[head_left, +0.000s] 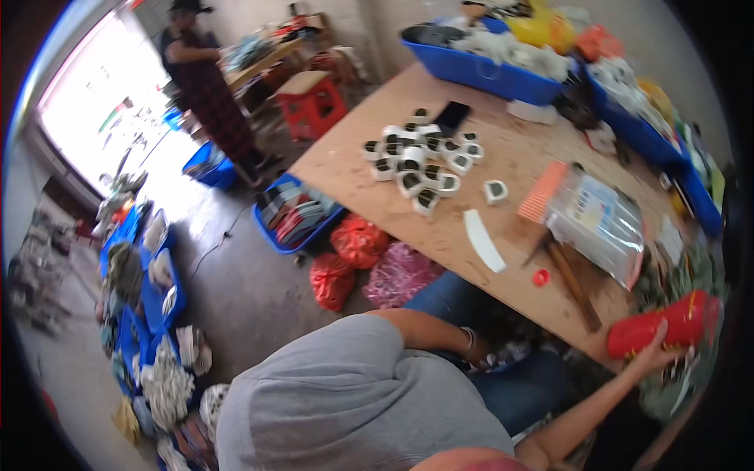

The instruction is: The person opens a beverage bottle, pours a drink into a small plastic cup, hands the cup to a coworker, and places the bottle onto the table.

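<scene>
At the table's right front corner, my right hand [658, 357] is closed around a red cylindrical container [664, 323] with a clear-looking end, tilted on its side. My left hand [477, 352] is down by my lap below the table edge, next to some small whitish pieces [510, 353]. Its fingers are dark and blurred, so any grip is unclear. On the brown table, nearest my right hand, lie a wooden-handled hammer [573, 286], a small red ring [540, 277] and a clear plastic bag [597, 224]. Further off, a curved white strip [484, 241] lies flat near several white rings with dark insides [412, 161].
A dark phone [452, 118] and an orange ribbed piece [543, 190] lie on the table [353, 145]. Stuffed blue bins [487, 72] line its back. Red bags [331, 281] and a blue bin [292, 245] stand on the floor. Another person [206, 86] stands near a red stool [310, 106].
</scene>
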### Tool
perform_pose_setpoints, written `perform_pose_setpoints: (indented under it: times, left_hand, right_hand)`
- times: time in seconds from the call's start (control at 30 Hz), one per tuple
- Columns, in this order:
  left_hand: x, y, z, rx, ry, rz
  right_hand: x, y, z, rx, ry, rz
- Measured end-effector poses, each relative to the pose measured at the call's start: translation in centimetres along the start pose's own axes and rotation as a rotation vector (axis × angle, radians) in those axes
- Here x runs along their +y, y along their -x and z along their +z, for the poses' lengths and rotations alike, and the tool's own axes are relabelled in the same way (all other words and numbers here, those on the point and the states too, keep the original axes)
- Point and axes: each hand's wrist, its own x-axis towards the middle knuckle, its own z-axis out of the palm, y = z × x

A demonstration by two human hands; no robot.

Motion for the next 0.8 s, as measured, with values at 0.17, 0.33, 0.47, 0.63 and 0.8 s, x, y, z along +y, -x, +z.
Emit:
perform_pose_setpoints:
  times: [0.17,0.33,0.47,0.63,0.8]
  left_hand:
    - [-1.3,-4.3,3.2,-0.031,-0.116,0.004]
    - [-0.3,-3.9,3.3,-0.075,-0.122,0.053]
    - [-0.2,-1.8,2.3,-0.042,-0.112,0.021]
    - [-1.4,-0.2,2.5,0.086,-0.152,-0.104]
    - [-1.9,-0.5,3.6,0.072,-0.206,0.048]
  right_hand:
    - [-2.4,-1.1,2.3,-0.056,-0.075,-0.026]
    - [-2.4,-0.6,1.0,-0.005,-0.025,-0.119]
    - [-2.9,-0.2,0.2,0.001,-0.006,-0.090]
    - [-2.1,3.4,5.4,-0.104,-0.407,-0.086]
    - [-5.2,4.9,1.6,-0.177,-0.348,0.012]
